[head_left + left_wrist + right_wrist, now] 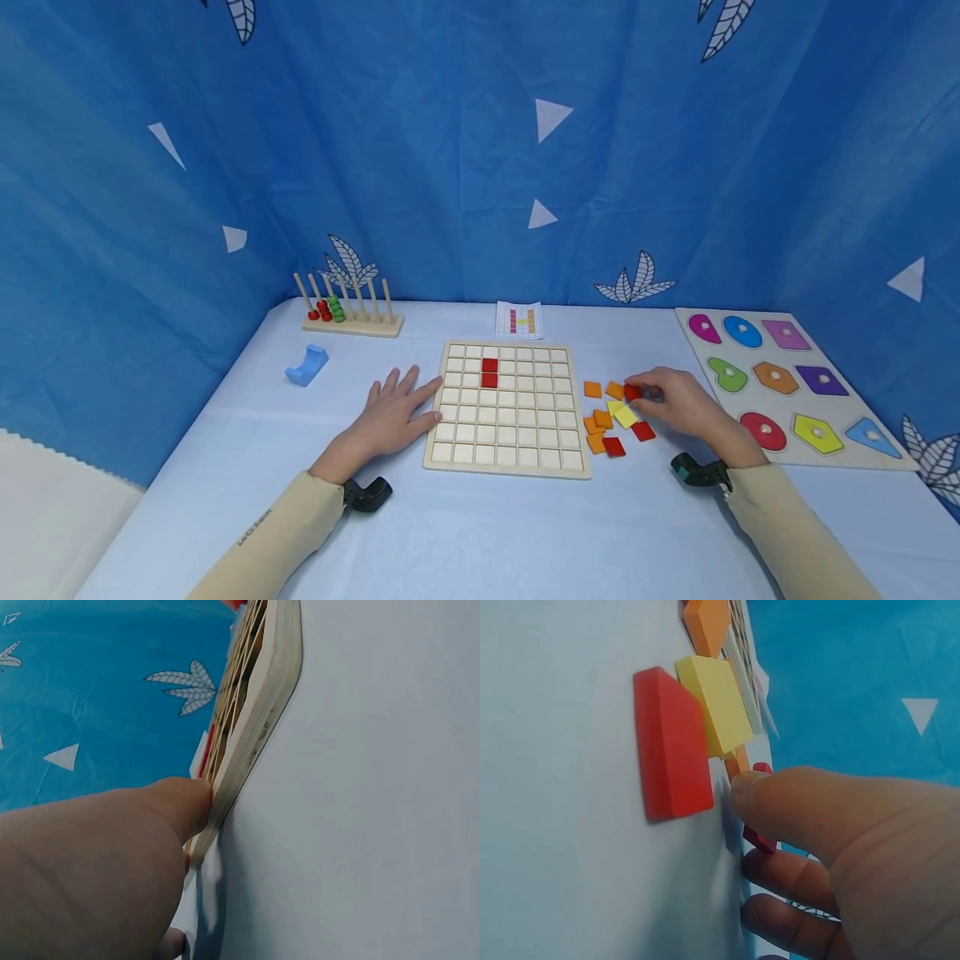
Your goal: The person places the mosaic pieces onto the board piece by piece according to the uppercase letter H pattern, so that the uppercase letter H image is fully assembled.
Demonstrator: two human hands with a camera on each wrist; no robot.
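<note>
My left hand (392,414) lies spread on the table, thumb and a fingertip at the left edge of a wooden grid board (506,467). In the left wrist view, the thumb (187,802) touches the board's side. Two red tiles (489,372) sit one above the other in the grid's upper left part. To the right of the board, my right hand (681,406) pinches a red square tile (761,838) between thumb and fingers. Close by lie loose yellow tiles (626,416), orange tiles (592,389) and red tiles (642,431).
Behind the board lies a printed pattern card (519,320). A peg counter with beads (352,325) and a blue curved block (307,366) are at the left. A knobbed shape puzzle (757,400) fills the right side, near the right forearm. A blue curtain hangs behind.
</note>
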